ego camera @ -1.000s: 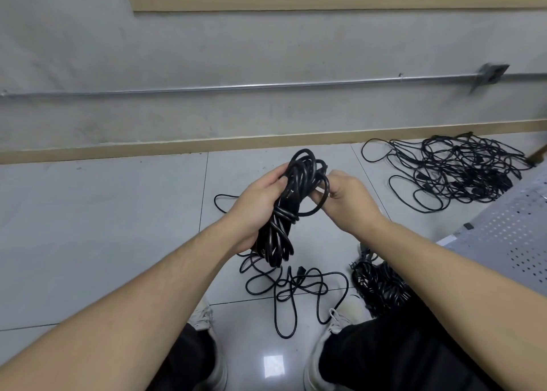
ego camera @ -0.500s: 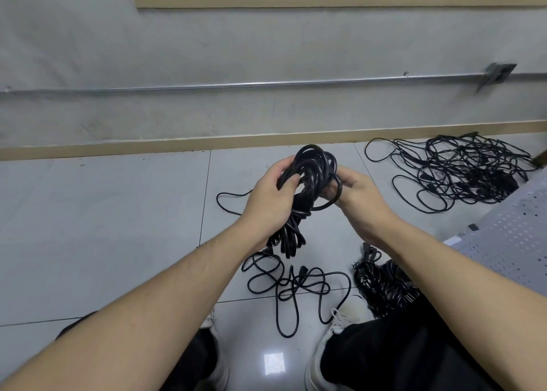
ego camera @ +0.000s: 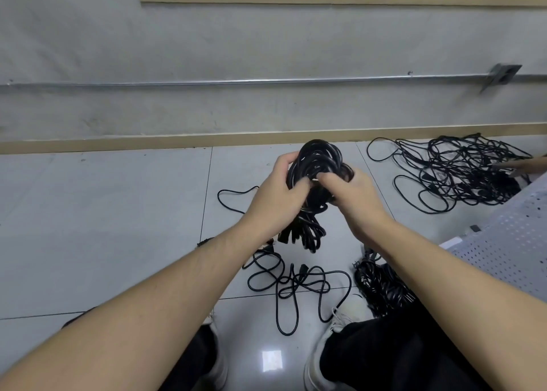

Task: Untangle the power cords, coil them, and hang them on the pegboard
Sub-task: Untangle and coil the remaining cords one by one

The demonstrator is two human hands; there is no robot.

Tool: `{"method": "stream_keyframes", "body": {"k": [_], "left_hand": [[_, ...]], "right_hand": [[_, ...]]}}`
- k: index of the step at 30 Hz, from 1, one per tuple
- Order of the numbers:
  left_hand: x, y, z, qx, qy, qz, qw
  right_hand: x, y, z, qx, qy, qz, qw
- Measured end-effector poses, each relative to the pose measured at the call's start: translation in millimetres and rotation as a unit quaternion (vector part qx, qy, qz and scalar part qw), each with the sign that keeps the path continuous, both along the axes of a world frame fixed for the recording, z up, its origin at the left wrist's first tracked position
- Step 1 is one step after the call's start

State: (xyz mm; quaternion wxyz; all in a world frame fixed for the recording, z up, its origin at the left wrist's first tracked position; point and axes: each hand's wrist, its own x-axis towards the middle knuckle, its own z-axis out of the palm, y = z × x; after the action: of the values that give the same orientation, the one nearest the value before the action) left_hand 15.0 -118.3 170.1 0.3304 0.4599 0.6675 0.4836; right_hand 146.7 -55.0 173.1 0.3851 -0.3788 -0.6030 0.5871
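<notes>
The floor is pale glossy tile with thin dark joints. A loose cord sprawls on it at 6 o'clock, a tight black bundle just beside it toward 5, and a large tangled heap lies at 2 o'clock. A perforated white board lies at 4 o'clock.

Black coiled cord bundle held upright above floor, tangled cord pile far right

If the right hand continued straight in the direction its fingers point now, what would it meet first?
The right hand points up and left into the coiled cord bundle that it already pinches, so that bundle comes first. Just beyond are the left hand fingers, though depth is hard to judge from this view.
</notes>
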Motion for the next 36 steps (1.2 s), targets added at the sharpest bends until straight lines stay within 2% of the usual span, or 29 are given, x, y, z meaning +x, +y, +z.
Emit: {"method": "stream_keyframes", "body": {"k": [3,7,11,15,20,27,30,36], "left_hand": [[1.7,-2.9,2.5,-0.007,0.075,-0.003,0.997],[4.1,-4.7,2.4,-0.015,0.182,-0.014,0.983],[8.2,-5.8,2.3,-0.026,0.214,-0.03,0.976],[8.7,-5.3,6.5,-0.021,0.216,-0.032,0.976],[12.8,-6.5,5.7,-0.011,0.183,-0.02,0.983],[13.2,-2.8,0.9,-0.018,0.161,-0.004,0.987],[12.1,-1.0,-2.7,-0.033,0.117,-0.005,0.993],[8.2,3.6,0.7,-0.035,-0.043,0.002,0.998]], "right_hand": [[1.4,3.1,-2.3,-0.018,-0.002,0.007,1.0],[7.4,7.9,-6.2,-0.001,-0.056,0.054,0.997],[11.6,13.4,-6.6,0.01,-0.091,0.069,0.993],[13.1,11.5,-3.0,-0.018,-0.064,0.083,0.994],[11.3,10.4,-3.3,-0.06,-0.034,0.099,0.993],[14.2,11.9,-3.6,-0.056,-0.076,0.092,0.991],[12.3,10.7,-5.6,-0.073,-0.071,0.093,0.99],[13.2,14.8,-4.8,-0.095,0.016,0.105,0.99]]}}
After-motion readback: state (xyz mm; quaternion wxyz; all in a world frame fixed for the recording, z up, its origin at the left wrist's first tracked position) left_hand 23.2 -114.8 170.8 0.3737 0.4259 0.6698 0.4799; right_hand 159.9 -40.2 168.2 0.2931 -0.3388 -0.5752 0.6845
